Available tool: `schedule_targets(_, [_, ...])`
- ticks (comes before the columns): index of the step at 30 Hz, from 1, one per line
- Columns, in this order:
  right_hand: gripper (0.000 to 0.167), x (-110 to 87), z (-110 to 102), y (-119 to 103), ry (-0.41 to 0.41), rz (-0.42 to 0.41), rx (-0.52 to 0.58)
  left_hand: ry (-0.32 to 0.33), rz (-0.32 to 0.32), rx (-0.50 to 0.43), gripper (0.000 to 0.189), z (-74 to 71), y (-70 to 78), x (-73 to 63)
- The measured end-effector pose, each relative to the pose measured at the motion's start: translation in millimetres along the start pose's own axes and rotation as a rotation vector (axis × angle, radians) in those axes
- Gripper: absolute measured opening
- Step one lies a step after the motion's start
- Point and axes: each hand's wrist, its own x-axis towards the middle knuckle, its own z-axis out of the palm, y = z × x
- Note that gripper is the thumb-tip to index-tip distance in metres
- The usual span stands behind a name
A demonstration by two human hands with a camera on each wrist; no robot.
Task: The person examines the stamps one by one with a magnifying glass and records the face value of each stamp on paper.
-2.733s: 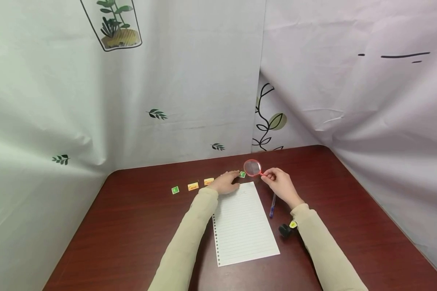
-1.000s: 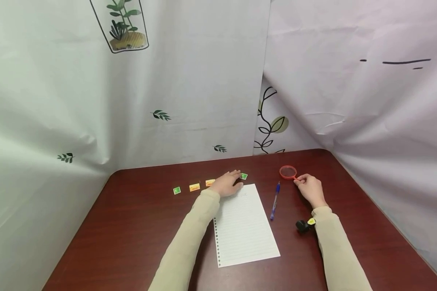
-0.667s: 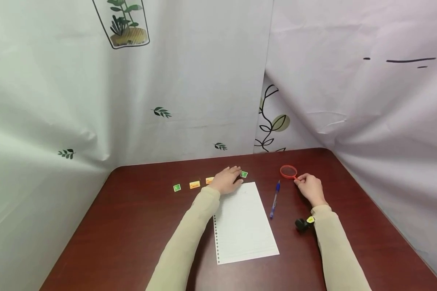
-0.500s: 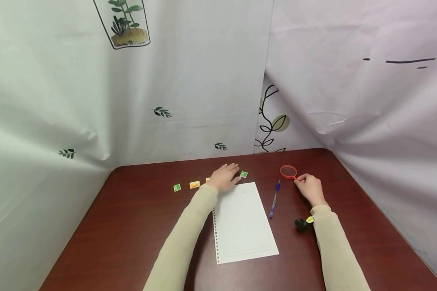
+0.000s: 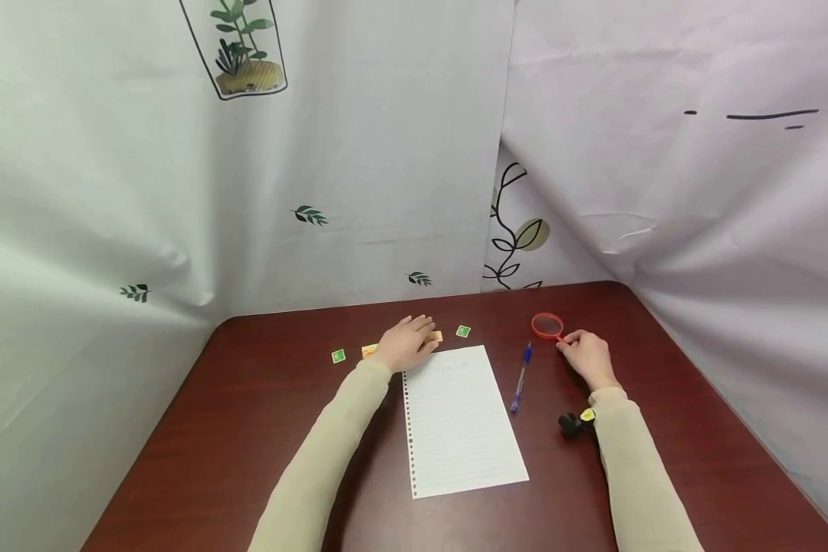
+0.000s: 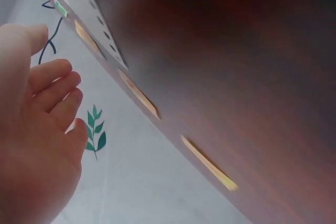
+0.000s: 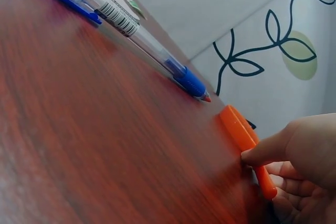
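Note:
In the head view my left hand (image 5: 403,343) reaches over a row of small stamps at the back of the table, its fingers relaxed and holding nothing. Orange stamps (image 5: 438,336) show partly on either side of it, others hidden beneath. A green stamp (image 5: 463,331) lies to its right, another green stamp (image 5: 338,356) to its left. The left wrist view shows the hand's palm beside several orange stamps (image 6: 209,162). My right hand (image 5: 589,359) pinches the handle of a red magnifying glass (image 5: 547,326) between thumb and fingers, low at the table's back right.
A lined, hole-punched sheet of paper (image 5: 464,429) with faint writing near its top lies in front of the stamps. Right of it is a blue ballpoint pen (image 5: 520,378). A black device with a yellow sticker (image 5: 576,422) is at the right cuff. Printed cloth (image 5: 386,153) hangs behind the table.
My right hand has brought the magnifying glass from beside the right green stamp to the right, down past the pen, and then stayed there. My left hand has slid left along the row, uncovering an orange stamp.

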Motion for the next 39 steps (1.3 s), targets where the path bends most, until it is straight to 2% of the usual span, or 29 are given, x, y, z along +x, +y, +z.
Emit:
schedule_targets(4, [0.026,1.1,0,1,0.0,-0.011,0.0,0.021,-0.005,-0.005,0.053,0.5,-4.2,-17.1])
schedule_targets(11, [0.027,-1.1,1,5,-0.015,-0.005,0.014,0.042,0.009,0.039,0.054,6.0,-7.8,-50.0])
schedule_targets(16, [0.027,-1.3,2,6,-0.02,0.002,0.026,0.061,0.026,-0.006,0.054,7.1,-9.7,-70.4])
schedule_targets(20, [0.027,0.7,2,5,-0.026,0.006,0.043,0.041,0.008,-0.058,0.056,5.1,-9.4,-83.5])
schedule_targets(25, [0.029,3.8,-2,3,-0.023,-0.015,0.043,-0.011,-0.023,-0.115,0.062,2.0,-7.3,-93.3])
schedule_targets(29, [0.029,4.1,-5,-2,-0.001,-0.029,0.027,-0.029,-0.033,-0.156,0.066,-0.1,-5.6,-96.9])
schedule_targets(33, [0.027,4.3,-5,-8,0.02,-0.082,-0.002,-0.042,-0.031,-0.191,0.067,-0.6,-4.1,-99.3])
schedule_targets(39, [0.026,6.7,-2,-19,-0.082,-0.2,-0.026,-0.097,-0.013,-0.222,0.072,0.6,-1.5,-100.7])
